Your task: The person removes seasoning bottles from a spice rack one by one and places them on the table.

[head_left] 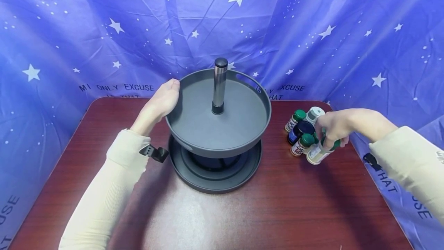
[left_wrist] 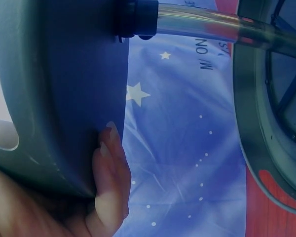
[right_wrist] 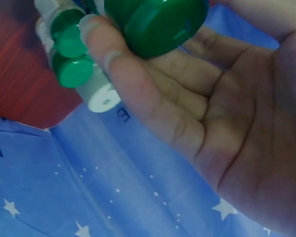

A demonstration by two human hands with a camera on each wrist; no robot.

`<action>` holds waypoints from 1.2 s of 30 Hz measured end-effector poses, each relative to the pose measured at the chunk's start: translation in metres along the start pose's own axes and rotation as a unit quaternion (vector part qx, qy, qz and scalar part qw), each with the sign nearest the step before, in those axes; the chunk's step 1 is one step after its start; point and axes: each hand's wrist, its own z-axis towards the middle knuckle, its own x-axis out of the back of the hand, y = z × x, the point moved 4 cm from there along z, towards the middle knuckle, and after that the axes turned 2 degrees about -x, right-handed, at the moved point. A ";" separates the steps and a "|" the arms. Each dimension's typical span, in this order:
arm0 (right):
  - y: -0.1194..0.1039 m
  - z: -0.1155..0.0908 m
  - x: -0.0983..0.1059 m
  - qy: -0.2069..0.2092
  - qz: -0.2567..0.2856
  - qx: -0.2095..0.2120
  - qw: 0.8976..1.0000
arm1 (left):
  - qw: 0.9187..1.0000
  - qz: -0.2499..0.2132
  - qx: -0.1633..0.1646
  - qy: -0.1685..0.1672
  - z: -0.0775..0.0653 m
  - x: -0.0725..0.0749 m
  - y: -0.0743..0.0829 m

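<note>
A grey two-tier round tray stand occupies the middle of the table. My left hand [head_left: 165,97] grips the left rim of its upper tray [head_left: 236,126], and in the left wrist view the fingers [left_wrist: 111,182] curl beneath that tray. Below sits the wider lower tray [head_left: 215,188]. To the right, my right hand [head_left: 334,126] holds a tilted spice jar [head_left: 316,155] near its green cap [right_wrist: 165,27]. Beside it stand several other jars: green-capped spice jars [head_left: 297,149], a dark-lidded jar [head_left: 301,130] and a white-capped one [head_left: 315,113].
A steel post [head_left: 220,84] with a black top rises from the upper tray. The dark red wooden table [head_left: 295,207] has a blue star-patterned cloth [head_left: 194,18] hanging behind it and at its sides.
</note>
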 end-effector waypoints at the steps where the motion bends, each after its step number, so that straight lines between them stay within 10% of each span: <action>1: 0.001 0.001 -0.002 -0.002 0.007 0.000 1.000 | 1.000 0.000 0.000 0.000 0.000 0.000 0.000; 36: 0.021 0.023 -0.028 0.033 0.014 -0.010 0.999 | 1.000 -0.010 0.009 0.003 -0.001 0.000 0.000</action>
